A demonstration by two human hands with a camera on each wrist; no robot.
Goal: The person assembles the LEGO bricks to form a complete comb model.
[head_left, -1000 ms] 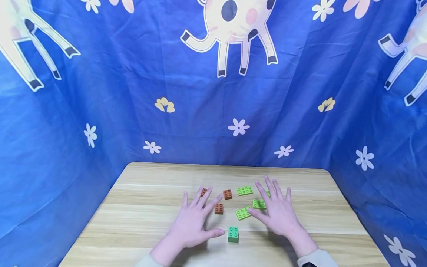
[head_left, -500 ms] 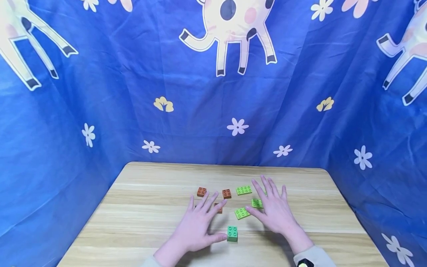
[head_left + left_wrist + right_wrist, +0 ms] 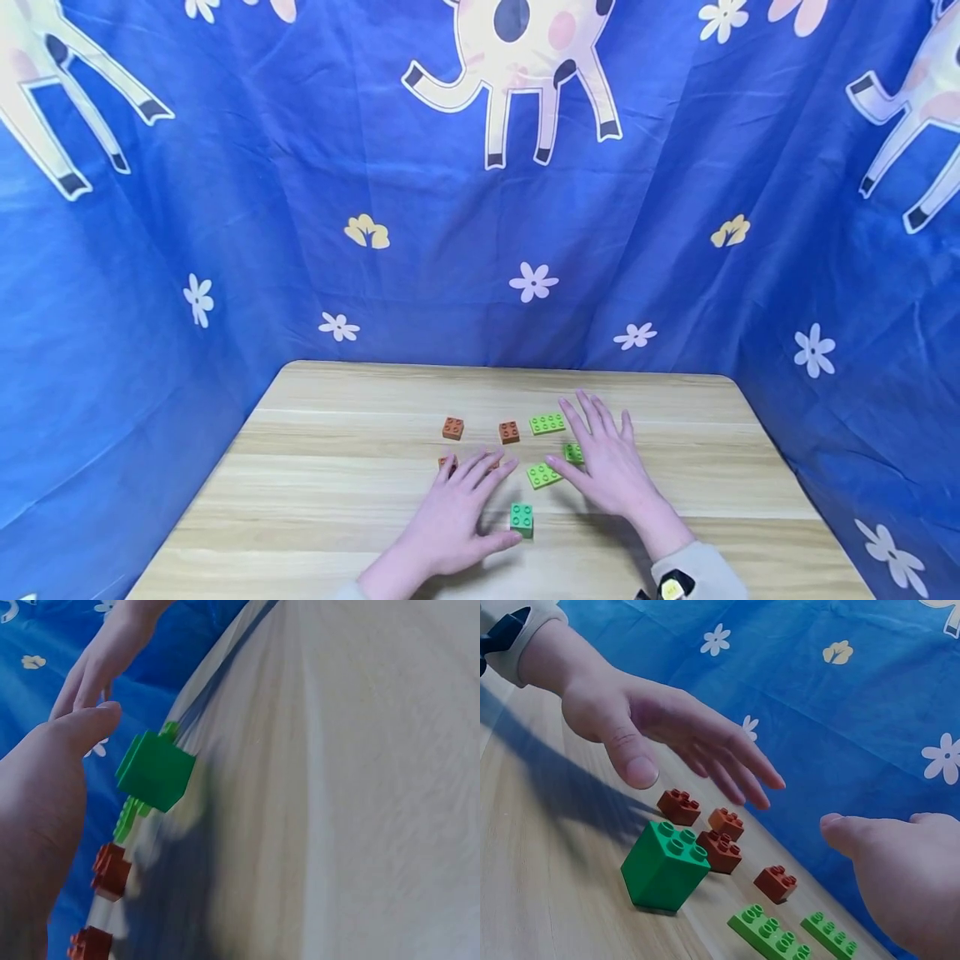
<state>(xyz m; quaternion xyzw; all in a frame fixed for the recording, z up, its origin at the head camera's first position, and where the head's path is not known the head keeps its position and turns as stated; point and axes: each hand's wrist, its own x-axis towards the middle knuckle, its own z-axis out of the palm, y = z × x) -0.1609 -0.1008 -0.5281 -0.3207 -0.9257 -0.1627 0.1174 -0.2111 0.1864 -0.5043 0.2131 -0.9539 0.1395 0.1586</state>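
Observation:
My left hand (image 3: pixel 453 521) hovers with spread, straight fingers over the left part of the bricks, its thumb pointing at a tall green toy brick (image 3: pixel 521 518). In the right wrist view this hand is raised off the table, and the green brick (image 3: pixel 665 868) stands upright below it. Brown square bricks, such as one brown brick (image 3: pixel 509 432), lie beyond and partly under its fingers. My right hand (image 3: pixel 609 468) also has its fingers spread, above flat light green bricks such as one light green brick (image 3: pixel 543 475). It covers part of that group. Neither hand holds anything.
All the bricks lie apart on a wooden table (image 3: pixel 337 483). Another brown brick (image 3: pixel 453 428) and a light green brick (image 3: pixel 547 423) sit farther back. A blue patterned curtain (image 3: pixel 450 275) surrounds the table's back and sides.
My left hand has shifted right and toward me, uncovering the far-left brown brick. My right hand has drifted slightly left. The bricks seem unmoved.

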